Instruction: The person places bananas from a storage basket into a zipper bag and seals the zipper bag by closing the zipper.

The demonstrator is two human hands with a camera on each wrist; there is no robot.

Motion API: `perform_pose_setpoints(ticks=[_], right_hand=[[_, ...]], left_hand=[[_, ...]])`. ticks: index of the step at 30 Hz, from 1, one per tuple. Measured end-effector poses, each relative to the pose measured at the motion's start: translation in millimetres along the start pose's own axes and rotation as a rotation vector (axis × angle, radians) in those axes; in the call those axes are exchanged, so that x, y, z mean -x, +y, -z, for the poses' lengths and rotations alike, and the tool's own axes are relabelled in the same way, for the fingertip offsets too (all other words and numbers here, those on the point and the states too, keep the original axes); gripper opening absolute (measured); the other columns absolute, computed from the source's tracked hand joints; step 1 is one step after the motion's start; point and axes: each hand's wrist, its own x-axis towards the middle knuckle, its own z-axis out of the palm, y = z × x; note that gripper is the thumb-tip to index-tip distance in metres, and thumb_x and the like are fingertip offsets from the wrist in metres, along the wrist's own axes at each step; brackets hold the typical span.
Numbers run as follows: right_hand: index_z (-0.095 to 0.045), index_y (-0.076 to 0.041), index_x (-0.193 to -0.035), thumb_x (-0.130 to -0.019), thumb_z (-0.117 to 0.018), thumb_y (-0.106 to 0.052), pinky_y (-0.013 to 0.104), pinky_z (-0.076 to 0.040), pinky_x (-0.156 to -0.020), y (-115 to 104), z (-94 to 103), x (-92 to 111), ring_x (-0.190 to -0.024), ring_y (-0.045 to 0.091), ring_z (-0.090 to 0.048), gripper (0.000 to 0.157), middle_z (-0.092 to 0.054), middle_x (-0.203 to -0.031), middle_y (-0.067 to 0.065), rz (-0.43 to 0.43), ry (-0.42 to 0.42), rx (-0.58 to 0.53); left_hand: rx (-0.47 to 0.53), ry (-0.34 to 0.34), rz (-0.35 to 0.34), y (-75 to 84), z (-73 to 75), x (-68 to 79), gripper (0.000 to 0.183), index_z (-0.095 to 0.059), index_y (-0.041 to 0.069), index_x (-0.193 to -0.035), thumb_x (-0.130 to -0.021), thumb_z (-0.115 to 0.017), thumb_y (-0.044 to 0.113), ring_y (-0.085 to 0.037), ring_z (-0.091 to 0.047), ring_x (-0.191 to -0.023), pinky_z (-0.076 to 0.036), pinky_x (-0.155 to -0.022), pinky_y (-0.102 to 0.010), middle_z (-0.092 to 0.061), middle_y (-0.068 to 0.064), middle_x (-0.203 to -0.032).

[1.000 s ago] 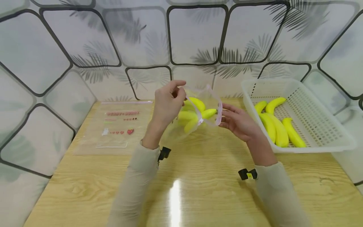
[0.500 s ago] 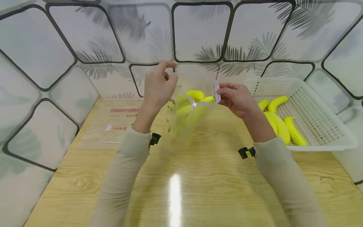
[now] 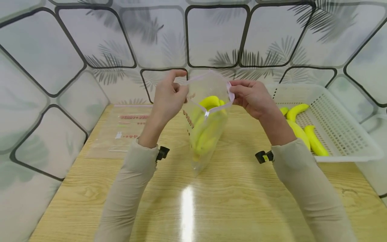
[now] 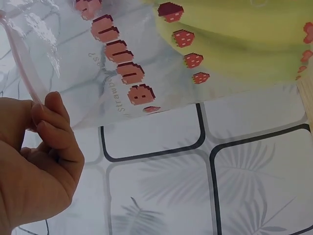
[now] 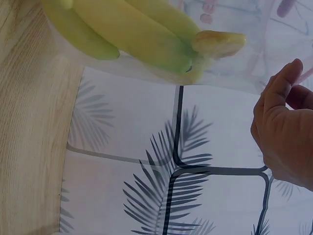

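Probably the weak point is the mouth of the clear zip bag (image 3: pixel 209 86): its rim is gaping between the two hands above the table (image 3: pixel 229 205), while several bananas (image 3: pixel 208 131) are filling the lower part and looking likely to drag on the thin film. If either pinch were slipping, that side would be folding inward, and the fruit might be tipping toward the near edge. The slider (image 3: pixel 207 114) is sitting at the sagging front of the rim, where a banana top could be catching in the track. Whether the bag's bottom corner is touching the wood, I cannot tell. Both forearms are reaching forward and converging on the bag. The left hand (image 3: pixel 170 95) is bending at the wrist, pinching the left side of the rim with thumb and curled fingers, one finger lifting free. The right hand (image 3: pixel 251 97) is coming in from the opposite side, nearly closed, thumb and fingertips gripping the pinkish rim.
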Motion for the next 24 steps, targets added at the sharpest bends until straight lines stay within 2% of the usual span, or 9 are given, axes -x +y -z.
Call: perform_pose_setpoints(ticks=[4,6,9,11,14,18,21,24], right_hand=[[-0.072,-0.001,-0.106,-0.095,-0.063,-0.004,0.023,-0.058,-0.064,3.7,6.1,0.3,-0.07,0.016,-0.065,0.014,-0.07,-0.094,0.007,-0.006,0.008,0.006],[-0.067,0.002,-0.116,-0.097,-0.063,-0.008,0.023,-0.058,-0.065,6.3,8.5,1.3,-0.072,0.015,-0.065,0.022,-0.07,-0.096,0.007,-0.005,0.008,0.023],[-0.058,0.004,-0.129,-0.1,-0.06,-0.018,0.024,-0.059,-0.07,10.3,9.5,7.3,-0.078,0.017,-0.066,0.036,-0.067,-0.102,0.008,0.019,0.024,0.086],[-0.054,0.001,-0.133,-0.101,-0.058,-0.025,0.025,-0.059,-0.071,14.1,7.4,15.5,-0.081,0.017,-0.065,0.041,-0.064,-0.104,0.008,0.062,0.083,0.159],[-0.054,-0.005,-0.125,-0.102,-0.057,-0.029,0.021,-0.057,-0.072,22.8,0.1,33.4,-0.083,0.015,-0.061,0.034,-0.058,-0.102,0.005,0.199,0.221,0.34],[-0.059,-0.005,-0.101,-0.099,-0.06,-0.027,0.021,-0.046,-0.065,37.1,-17.1,56.2,-0.075,0.013,-0.054,0.022,-0.057,-0.086,0.003,0.456,0.37,0.7],[-0.061,-0.005,-0.084,-0.097,-0.063,-0.031,0.026,-0.039,-0.056,44.9,-32.9,66.3,-0.063,0.014,-0.049,0.029,-0.058,-0.071,0.004,0.646,0.344,0.936],[-0.061,-0.007,-0.078,-0.097,-0.057,-0.05,0.029,-0.036,-0.048,50.2,-47.6,69.9,-0.054,0.014,-0.046,0.047,-0.055,-0.063,0.003,0.786,0.29,1.082]], left_hand=[[0.073,0.001,0.031,-2.1,-0.7,2.0,0.042,-0.057,0.013,-0.132,-0.094,-0.046,0.001,-0.023,-0.049,-0.047,-0.025,-0.04,-0.025,-0.06,-0.011,-0.062],[0.089,0.004,0.038,-4.0,-2.1,3.0,0.041,-0.058,0.013,-0.131,-0.094,-0.046,0.0,-0.026,-0.053,-0.051,-0.027,-0.04,-0.026,-0.06,-0.011,-0.062],[0.095,0.007,0.028,-6.0,-3.8,3.9,0.04,-0.058,0.013,-0.13,-0.094,-0.047,0.001,-0.025,-0.054,-0.052,-0.029,-0.04,-0.026,-0.061,-0.011,-0.062],[0.092,0.004,0.018,-7.2,-4.2,4.1,0.039,-0.059,0.013,-0.129,-0.094,-0.047,0.001,-0.024,-0.05,-0.048,-0.028,-0.039,-0.026,-0.061,-0.011,-0.063],[0.083,-0.005,0.007,-7.8,-4.2,4.0,0.038,-0.06,0.011,-0.127,-0.093,-0.047,0.001,-0.021,-0.046,-0.045,-0.028,-0.039,-0.026,-0.062,-0.011,-0.064],[0.064,-0.006,0.004,-8.6,-3.3,4.0,0.037,-0.061,0.01,-0.126,-0.093,-0.046,0.001,-0.021,-0.046,-0.046,-0.028,-0.04,-0.026,-0.062,-0.011,-0.065],[0.047,0.004,0.003,-8.8,-2.2,3.7,0.037,-0.061,0.01,-0.125,-0.092,-0.046,0.001,-0.021,-0.046,-0.046,-0.028,-0.04,-0.026,-0.062,-0.01,-0.064],[0.034,0.011,-0.005,-9.3,-1.6,3.1,0.037,-0.062,0.009,-0.124,-0.092,-0.046,0.0,-0.021,-0.044,-0.045,-0.027,-0.04,-0.025,-0.062,-0.011,-0.063]])
